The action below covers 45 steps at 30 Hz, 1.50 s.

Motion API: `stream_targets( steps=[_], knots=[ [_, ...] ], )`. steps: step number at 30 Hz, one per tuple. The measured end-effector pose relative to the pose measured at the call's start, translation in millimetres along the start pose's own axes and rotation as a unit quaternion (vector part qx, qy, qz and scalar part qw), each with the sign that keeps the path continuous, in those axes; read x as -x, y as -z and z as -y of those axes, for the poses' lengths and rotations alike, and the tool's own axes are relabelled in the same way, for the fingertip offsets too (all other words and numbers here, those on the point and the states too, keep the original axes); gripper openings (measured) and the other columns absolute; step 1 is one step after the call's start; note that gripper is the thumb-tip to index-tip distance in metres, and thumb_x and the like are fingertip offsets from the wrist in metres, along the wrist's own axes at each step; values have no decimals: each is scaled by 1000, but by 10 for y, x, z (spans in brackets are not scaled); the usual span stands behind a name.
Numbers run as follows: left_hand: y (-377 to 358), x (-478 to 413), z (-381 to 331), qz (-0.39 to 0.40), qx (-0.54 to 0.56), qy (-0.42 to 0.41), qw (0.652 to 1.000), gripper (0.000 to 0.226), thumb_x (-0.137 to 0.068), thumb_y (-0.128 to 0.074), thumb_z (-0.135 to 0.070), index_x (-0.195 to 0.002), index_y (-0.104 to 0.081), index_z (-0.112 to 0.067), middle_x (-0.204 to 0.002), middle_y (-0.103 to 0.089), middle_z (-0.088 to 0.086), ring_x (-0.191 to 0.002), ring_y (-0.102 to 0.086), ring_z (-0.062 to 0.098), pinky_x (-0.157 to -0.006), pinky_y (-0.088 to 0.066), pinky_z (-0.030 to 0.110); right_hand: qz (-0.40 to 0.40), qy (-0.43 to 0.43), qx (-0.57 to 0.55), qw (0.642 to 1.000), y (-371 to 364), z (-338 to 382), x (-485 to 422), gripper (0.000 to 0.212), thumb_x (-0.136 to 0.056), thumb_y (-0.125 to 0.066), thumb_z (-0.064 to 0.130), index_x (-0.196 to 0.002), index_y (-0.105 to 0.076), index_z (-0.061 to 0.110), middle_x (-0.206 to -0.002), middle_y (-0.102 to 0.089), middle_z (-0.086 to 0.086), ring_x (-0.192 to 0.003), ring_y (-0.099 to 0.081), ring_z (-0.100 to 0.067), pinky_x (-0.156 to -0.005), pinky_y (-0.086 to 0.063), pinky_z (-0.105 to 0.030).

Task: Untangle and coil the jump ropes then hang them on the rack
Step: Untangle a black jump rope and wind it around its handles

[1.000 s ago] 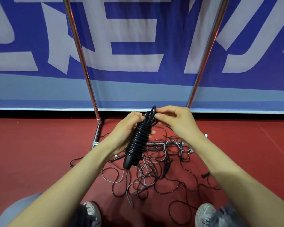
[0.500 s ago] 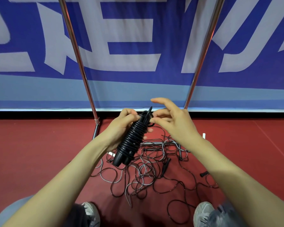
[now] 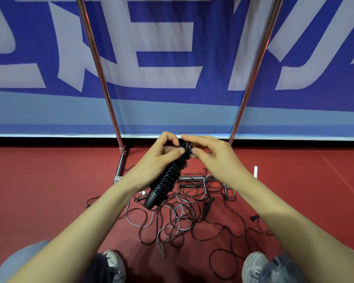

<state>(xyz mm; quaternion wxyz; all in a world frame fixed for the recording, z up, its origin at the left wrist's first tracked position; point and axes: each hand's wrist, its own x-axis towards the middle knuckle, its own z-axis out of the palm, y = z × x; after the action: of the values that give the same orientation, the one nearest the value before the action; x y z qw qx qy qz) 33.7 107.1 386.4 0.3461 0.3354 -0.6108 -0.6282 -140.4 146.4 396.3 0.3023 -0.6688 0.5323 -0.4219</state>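
A black jump rope is wound in tight coils round its handles, forming a bundle (image 3: 166, 181) that slants down to the left in front of me. My left hand (image 3: 155, 160) grips the bundle's upper part. My right hand (image 3: 211, 158) pinches the cord loop at the bundle's top end. Below, a tangle of thin black and grey jump ropes (image 3: 184, 217) lies on the red floor, with loose handles among it. The metal rack (image 3: 102, 78) stands behind, its two chrome poles rising out of view.
A blue and white banner (image 3: 172, 58) forms the wall behind the rack. The rack's base bar (image 3: 192, 178) lies on the floor under the ropes. My two shoes (image 3: 253, 266) are at the bottom edge. A small white piece (image 3: 255, 172) lies at right.
The bundle and both hands have shifted slightly up and left. My right hand opened its fingers briefly, then closed them again on the top loop.
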Motion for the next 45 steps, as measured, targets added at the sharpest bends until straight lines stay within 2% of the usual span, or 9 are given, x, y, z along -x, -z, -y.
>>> stream_targets(
  steps=[6, 12, 16, 19, 32, 38, 40, 42, 45],
  knots=[
    [-63, 6, 84, -36, 8, -30, 999, 5, -94, -58, -13, -95, -57, -18, -100, -65, 11, -87, -64, 37, -76, -54, 43, -41, 18, 67, 997, -95, -17, -19, 45, -92, -57, 1, -131, -59, 23, -100, -68, 1, -89, -64, -10, -89, -50, -25],
    [-23, -16, 59, -46, 23, -5, 999, 7, -89, -62, -14, -95, -64, -17, -110, -61, 15, -98, -62, 52, -79, -54, 52, -61, -79, -20, 995, -51, -9, -40, 22, -81, -73, 11, -90, -55, 20, -76, -73, 1, -77, -70, -15, -80, -55, -33],
    [-11, -7, 42, -45, -6, -11, 999, 4, -90, -62, -10, -92, -61, -14, -106, -62, 10, -97, -62, 51, -77, -52, 60, -49, -78, -77, 993, -70, 0, 19, 28, -85, -66, 0, -98, -58, 24, -81, -73, 1, -76, -70, -11, -80, -53, -25],
    [-9, -18, 69, -67, -79, -53, 993, 6, -94, -57, -9, -90, -54, -12, -91, -63, -1, -79, -63, 36, -71, -51, 47, -40, -51, -101, 993, -145, 12, 54, 44, -90, -54, -4, -115, -55, 33, -88, -71, 3, -84, -70, -8, -86, -52, -19],
    [-38, -10, 116, -80, -53, -56, 994, 7, -92, -62, -10, -89, -58, -16, -84, -64, 4, -75, -61, 23, -70, -52, 39, 23, -83, -99, 991, 30, 23, -80, 22, -80, -72, 0, -88, -73, 21, -80, -70, -2, -73, -63, -8, -76, -50, -14],
    [-94, 2, 152, -61, 59, -14, 996, 13, -87, -65, -10, -93, -56, -18, -101, -61, 16, -82, -61, 35, -63, -56, 39, 74, -71, 65, 993, 139, 34, -60, 14, -81, -74, 16, -79, -64, 24, -86, -67, -8, -74, -58, -21, -75, -48, -30],
    [-113, -11, 135, -59, 71, -15, 996, 18, -90, -59, -4, -102, -52, -15, -106, -62, 12, -85, -65, 30, -66, -57, 34, 27, -29, 107, 993, 130, 9, -36, 12, -86, -68, 16, -83, -59, 23, -98, -58, 0, -87, -57, -9, -78, -47, -20],
    [-142, -33, 105, -43, 84, -3, 996, 22, -92, -53, 0, -109, -49, -14, -99, -63, 8, -80, -69, 25, -67, -55, 30, -55, -35, 65, 996, 157, 7, -54, 11, -89, -64, 11, -85, -58, 19, -97, -52, 6, -85, -54, 2, -78, -41, -7],
    [-161, -66, 108, 1, 77, -5, 997, 28, -85, -62, -6, -109, -54, -17, -89, -67, 2, -88, -65, 28, -80, -51, 39, -84, -136, -185, 970, 246, 21, -88, 14, -93, -57, 5, -83, -57, 16, -79, -60, 4, -71, -60, -4, -71, -49, -16]
  ],
)
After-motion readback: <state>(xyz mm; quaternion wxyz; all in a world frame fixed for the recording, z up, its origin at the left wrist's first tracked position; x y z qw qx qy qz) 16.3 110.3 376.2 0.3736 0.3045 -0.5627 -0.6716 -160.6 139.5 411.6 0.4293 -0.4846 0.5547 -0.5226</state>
